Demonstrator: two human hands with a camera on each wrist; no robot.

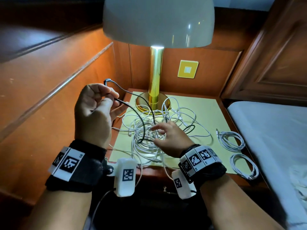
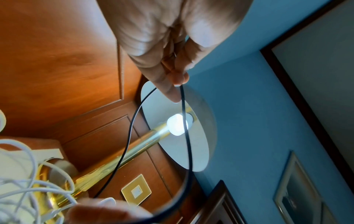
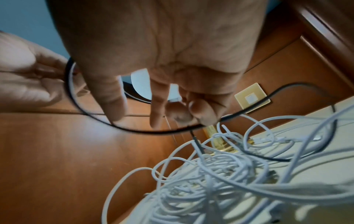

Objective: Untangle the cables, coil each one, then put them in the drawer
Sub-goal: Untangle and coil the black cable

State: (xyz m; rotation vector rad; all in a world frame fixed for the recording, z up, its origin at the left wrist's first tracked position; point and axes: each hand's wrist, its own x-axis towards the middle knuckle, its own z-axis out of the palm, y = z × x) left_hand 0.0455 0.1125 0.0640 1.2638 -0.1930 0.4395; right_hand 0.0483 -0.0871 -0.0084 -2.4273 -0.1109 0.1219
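Left hand (image 1: pixel 93 112) pinching black cable (image 1: pixel 146 103); right hand (image 1: pixel 171 137) half-curled around it.

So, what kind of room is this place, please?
Probably a bedroom, perhaps in a hotel: a wooden nightstand carrying a lit lamp stands beside a bed with white sheets.

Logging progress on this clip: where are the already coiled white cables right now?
In the head view, two coiled white cables lie at the right edge of the bedside table's yellow mat, beside the bed, right of the white tangle.
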